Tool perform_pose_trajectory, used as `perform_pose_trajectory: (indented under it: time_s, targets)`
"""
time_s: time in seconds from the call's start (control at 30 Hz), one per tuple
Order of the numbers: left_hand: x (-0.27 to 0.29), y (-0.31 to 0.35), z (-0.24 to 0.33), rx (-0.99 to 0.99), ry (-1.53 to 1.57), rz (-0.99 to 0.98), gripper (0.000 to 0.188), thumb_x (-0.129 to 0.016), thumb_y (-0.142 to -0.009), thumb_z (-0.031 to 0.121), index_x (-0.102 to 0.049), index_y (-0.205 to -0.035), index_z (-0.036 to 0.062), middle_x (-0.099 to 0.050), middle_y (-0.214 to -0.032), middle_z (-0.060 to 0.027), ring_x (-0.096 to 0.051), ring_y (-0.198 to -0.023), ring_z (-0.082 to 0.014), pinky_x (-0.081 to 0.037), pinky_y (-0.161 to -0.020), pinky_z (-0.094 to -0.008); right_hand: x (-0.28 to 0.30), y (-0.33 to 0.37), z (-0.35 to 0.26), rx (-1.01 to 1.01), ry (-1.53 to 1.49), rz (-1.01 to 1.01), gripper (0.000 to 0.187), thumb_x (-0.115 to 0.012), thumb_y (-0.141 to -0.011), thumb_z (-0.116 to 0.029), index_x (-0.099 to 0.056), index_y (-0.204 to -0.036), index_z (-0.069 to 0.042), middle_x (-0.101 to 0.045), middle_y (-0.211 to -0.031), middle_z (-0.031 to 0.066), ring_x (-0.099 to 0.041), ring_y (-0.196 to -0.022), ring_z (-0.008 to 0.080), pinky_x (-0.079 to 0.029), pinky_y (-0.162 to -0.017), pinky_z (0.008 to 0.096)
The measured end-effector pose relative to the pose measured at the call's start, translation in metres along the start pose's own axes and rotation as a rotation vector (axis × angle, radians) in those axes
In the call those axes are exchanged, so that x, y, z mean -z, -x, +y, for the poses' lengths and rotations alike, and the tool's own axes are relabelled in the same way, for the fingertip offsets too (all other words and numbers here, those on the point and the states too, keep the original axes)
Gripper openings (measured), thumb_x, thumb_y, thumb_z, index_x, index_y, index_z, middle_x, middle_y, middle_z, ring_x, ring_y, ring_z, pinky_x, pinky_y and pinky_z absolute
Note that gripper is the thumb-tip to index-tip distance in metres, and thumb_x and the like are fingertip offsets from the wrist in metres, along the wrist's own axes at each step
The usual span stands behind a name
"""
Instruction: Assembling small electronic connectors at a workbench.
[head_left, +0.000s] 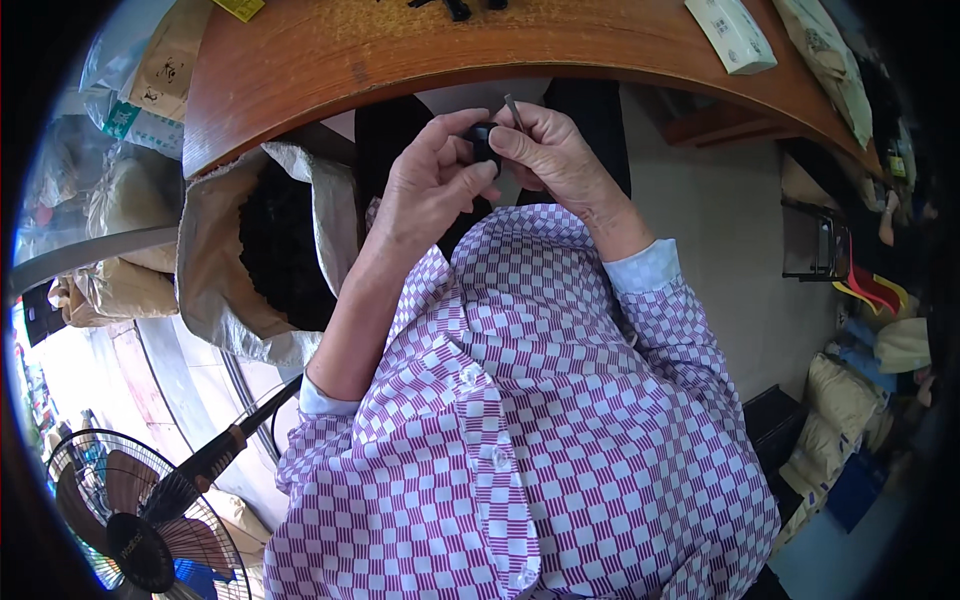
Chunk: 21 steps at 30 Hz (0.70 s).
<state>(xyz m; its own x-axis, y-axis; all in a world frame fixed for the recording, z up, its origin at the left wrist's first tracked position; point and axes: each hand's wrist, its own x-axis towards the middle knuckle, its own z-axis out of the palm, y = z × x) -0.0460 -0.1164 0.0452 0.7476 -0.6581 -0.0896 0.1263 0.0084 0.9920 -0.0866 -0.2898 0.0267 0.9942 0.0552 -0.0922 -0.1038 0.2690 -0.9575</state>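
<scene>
The work on the small black piece (487, 143) seems to be in progress; it is between the two hands, above the lap. The left hand (435, 180) pinches it with bent fingers and thumb, while the right hand (552, 150) is closed around a thin metal tool (513, 110). Fingers hide much, so I cannot tell what is left. Dark pieces (456, 9) lie on the table (300, 90), whose edge may hinder reaching forward; an open sack (205, 255) stands at left.
</scene>
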Motion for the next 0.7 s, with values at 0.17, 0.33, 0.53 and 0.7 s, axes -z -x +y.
perform_pose_trajectory:
  time_s: [0.17, 0.33, 0.53, 0.7]
  targets:
    - [-0.004, 0.003, -0.006, -0.058, -0.165, 0.063, 0.04, -0.055, -0.089, -0.002, -0.043, -0.126, 0.0009, -0.062, -0.089, -0.0098, -0.066, -0.077, -0.0138, -0.055, -0.066, -0.0255, -0.016, -0.003, 0.006, 0.131, 0.273, 0.022, 0.018, -0.059, -0.093, -0.024, -0.06, -0.087, -0.007, -0.05, -0.068, -0.0068, -0.041, -0.056, 0.0009, -0.034, -0.048, 0.0163]
    - [0.01, 0.003, -0.017, -0.092, -0.011, 0.13, 0.034, -0.053, -0.09, -0.003, -0.041, -0.121, 0.0015, -0.061, -0.089, -0.0095, -0.065, -0.079, -0.0136, -0.056, -0.068, -0.0256, -0.024, 0.002, 0.004, 0.057, 0.33, -0.025, 0.024, -0.048, -0.099, -0.024, -0.058, -0.092, -0.003, -0.054, -0.076, -0.0017, -0.05, -0.066, 0.0051, -0.044, -0.058, 0.019]
    - [0.018, 0.004, -0.017, -0.107, -0.086, 0.141, 0.024, -0.051, -0.09, -0.003, -0.041, -0.112, 0.0035, -0.06, -0.087, -0.0092, -0.064, -0.076, -0.0132, -0.057, -0.067, -0.0257, -0.033, -0.005, 0.003, 0.061, 0.616, -0.047, 0.026, -0.041, -0.101, -0.023, -0.055, -0.097, -0.001, -0.056, -0.075, 0.0021, -0.055, -0.068, 0.0079, -0.047, -0.059, 0.0216]
    - [0.019, 0.007, -0.015, -0.143, -0.179, 0.229, 0.026, -0.052, -0.088, -0.005, -0.041, -0.11, 0.003, -0.061, -0.08, -0.012, -0.064, -0.073, -0.0163, -0.054, -0.062, -0.0279, -0.04, -0.011, 0.003, 0.094, 0.653, -0.044, 0.019, -0.045, -0.1, -0.018, -0.054, -0.095, -0.002, -0.055, -0.071, 0.0038, -0.055, -0.064, 0.0097, -0.046, -0.057, 0.0233]
